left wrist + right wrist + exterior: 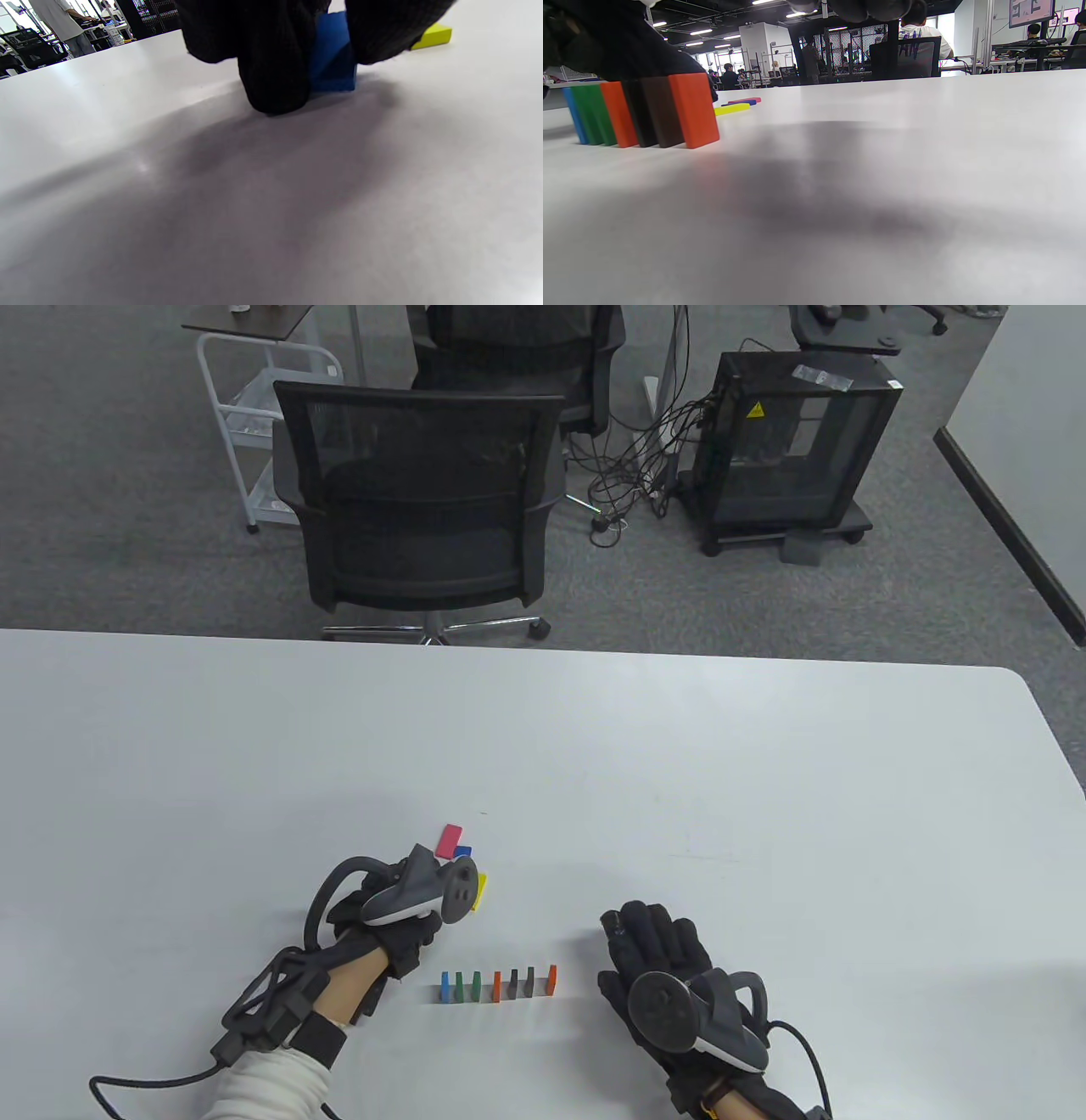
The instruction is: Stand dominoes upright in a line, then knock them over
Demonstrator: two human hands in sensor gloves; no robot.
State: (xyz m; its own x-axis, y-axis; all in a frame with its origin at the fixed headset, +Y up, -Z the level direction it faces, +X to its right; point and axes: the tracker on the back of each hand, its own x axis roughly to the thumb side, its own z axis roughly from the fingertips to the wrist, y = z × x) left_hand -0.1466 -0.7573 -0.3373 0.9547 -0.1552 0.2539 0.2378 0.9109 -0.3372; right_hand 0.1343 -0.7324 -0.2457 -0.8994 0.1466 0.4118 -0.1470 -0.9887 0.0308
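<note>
Several dominoes stand upright in a row (497,984) near the table's front, blue at the left end and orange (551,978) at the right end; the right wrist view shows the same row (645,112). My left hand (454,875) is behind the row among loose dominoes. Its fingers (275,63) pinch a blue domino (333,55) whose lower edge is at the table surface. My right hand (649,950) rests open on the table, to the right of the orange end domino and apart from it.
A pink domino (450,840) and a yellow domino (481,891) lie flat by my left hand, and the yellow one (432,36) also shows in the left wrist view. The white table (764,780) stretches far and right. A black office chair (416,500) stands beyond the far edge.
</note>
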